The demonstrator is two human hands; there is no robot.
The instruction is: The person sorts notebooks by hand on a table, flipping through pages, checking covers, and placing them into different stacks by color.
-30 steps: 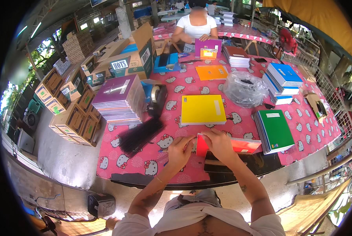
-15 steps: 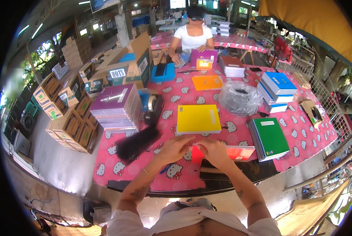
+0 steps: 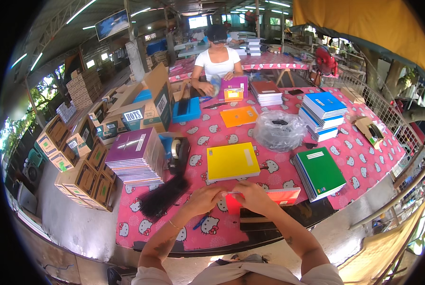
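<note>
While both hands point(image 3: 229, 197) pinch it, red notebook point(image 3: 269, 198) lies flat.

Bare forearms, a thin bracelet point(image 3: 173, 223) on the left wrist, a dark tattoo point(image 3: 163, 247) on the left forearm, short white sleeves point(image 3: 151, 276) at the shoulders.

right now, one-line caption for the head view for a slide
Both hands, left hand and right hand, grip a red notebook beside yellow notebooks on a pink patterned tablecloth.
</note>
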